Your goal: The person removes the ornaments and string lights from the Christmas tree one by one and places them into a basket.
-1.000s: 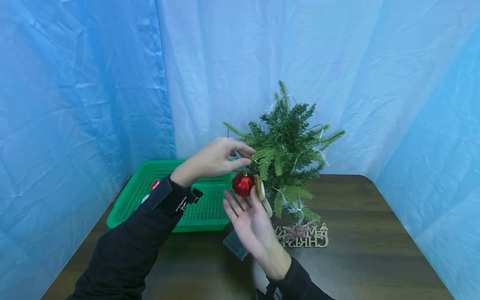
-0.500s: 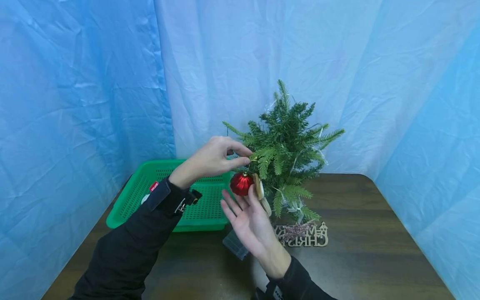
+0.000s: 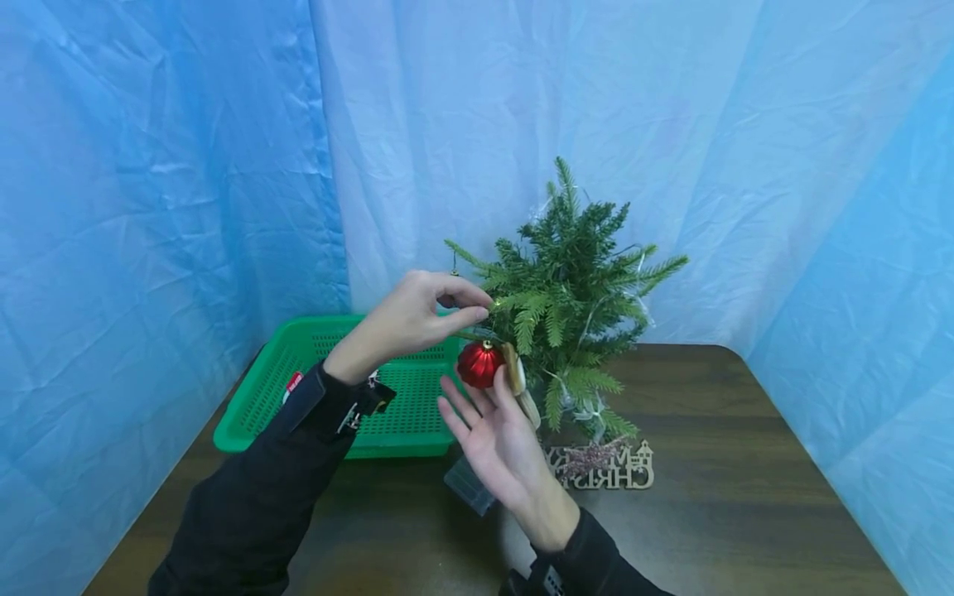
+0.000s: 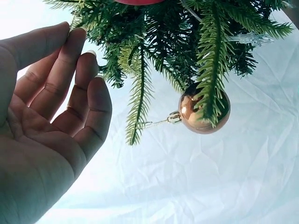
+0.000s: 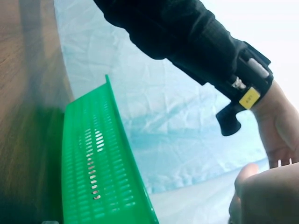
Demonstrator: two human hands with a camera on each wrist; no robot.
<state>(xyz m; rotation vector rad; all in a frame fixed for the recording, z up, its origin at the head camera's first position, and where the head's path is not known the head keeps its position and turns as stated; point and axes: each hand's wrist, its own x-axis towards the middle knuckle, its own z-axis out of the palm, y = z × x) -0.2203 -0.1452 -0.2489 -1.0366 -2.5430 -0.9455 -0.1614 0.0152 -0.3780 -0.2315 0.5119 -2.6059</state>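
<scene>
A small artificial Christmas tree point(image 3: 574, 290) stands on the table. My left hand point(image 3: 417, 313) is at its left side, thumb and index fingertip pinching the tip of a branch; in the left wrist view the other fingers of that hand point(image 4: 51, 107) are loosely bent. A shiny red ribbed bauble point(image 3: 480, 364) hangs just below. My right hand point(image 3: 507, 451) lies palm up under the bauble, fingers relaxed behind it and thumb beside it. A flat wooden ornament point(image 3: 516, 372) hangs close to that thumb. The left wrist view also shows a copper bauble point(image 4: 189, 112) on the tree.
A green perforated basket point(image 3: 406, 454), with a small red item point(image 3: 293, 382) inside, stands at the left. Near the right wrist is a dark clear box point(image 3: 469, 487). A wooden Merry Christmas sign point(image 3: 633, 472) stands before the tree. Blue curtains point(image 3: 447, 149) surround the table.
My left hand has drawn slightly left, with the branch tip at its fingertips. The bauble has shifted a little left; the right hand has barely moved.
</scene>
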